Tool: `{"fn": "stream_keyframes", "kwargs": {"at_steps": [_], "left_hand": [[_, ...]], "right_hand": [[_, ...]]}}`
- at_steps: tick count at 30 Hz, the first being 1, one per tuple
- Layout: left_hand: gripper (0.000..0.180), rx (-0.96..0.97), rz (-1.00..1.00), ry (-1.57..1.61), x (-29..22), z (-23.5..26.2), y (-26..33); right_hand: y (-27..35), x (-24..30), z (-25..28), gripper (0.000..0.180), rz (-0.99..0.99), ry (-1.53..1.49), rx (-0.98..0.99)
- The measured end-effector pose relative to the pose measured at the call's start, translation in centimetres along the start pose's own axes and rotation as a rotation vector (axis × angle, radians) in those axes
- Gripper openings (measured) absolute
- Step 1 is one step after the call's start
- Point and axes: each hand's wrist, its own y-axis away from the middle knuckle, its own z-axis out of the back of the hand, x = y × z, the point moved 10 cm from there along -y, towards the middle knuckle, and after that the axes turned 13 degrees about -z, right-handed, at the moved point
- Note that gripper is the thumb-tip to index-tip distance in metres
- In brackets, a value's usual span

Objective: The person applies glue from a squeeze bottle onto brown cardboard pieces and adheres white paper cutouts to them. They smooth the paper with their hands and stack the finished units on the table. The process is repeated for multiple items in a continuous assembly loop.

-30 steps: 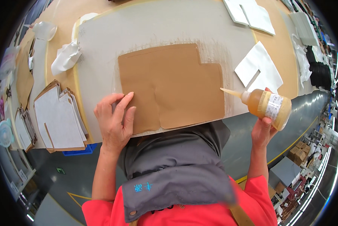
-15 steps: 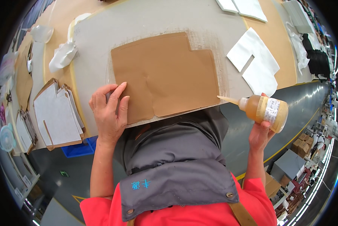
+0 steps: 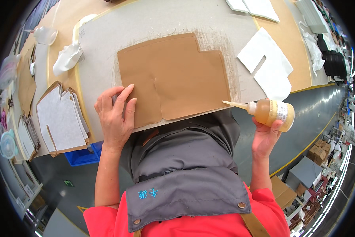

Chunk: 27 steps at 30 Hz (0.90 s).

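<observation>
head view: nozzle (image 3: 236,104) tip shifted inward over brown sheet's (image 3: 187,79) right edge

right hand (image 3: 264,139) was closed round a squeeze bottle (image 3: 270,111), thumb on near side, bottle almost level. since half a sec ago the bottle came left, so the tip went from beside the lower right corner to just inside it. touching or hovering: couldn't tell. no fresh bead visible.

left hand (image 3: 116,113) hadn't budged: half open, fingers loosely bent, index tip at the sheet's left margin, thumb apart, nothing gripped.

sheet lay flat at the near edge of a grey board (image 3: 102,43): smooth, faint sheen, stepped notch top right, wavy crease or slit down to the near edge. streaky residue on the board round it.

bottle: translucent, amber, pale label, long tapered nozzle.

further out: slotted white piece (image 3: 274,75) at right, soft-looking; stack of white-faced, brown-edged pieces (image 3: 61,124) at left, crumpled white tissue (image 3: 68,59) beyond it.
</observation>
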Motion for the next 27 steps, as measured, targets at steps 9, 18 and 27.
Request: {"fn": "stream_keyframes", "kwargs": {"at_steps": [9,18,27], "left_hand": [[0.029,-0.032,0.004,0.013,0.2,0.1,0.2],[0.028,-0.062,0.003,0.018,0.4,0.1,0.5],[0.027,-0.100,0.024,0.073,0.6,0.9,0.5]], "right_hand": [[1.7,-1.9,-4.5,0.073,-0.070,-0.044,0.112],[3.2,-3.3,-9.1,0.081,-0.081,-0.022,0.221],[3.0,-3.3,-12.4,0.081,-0.388,-0.362,0.363]]}}
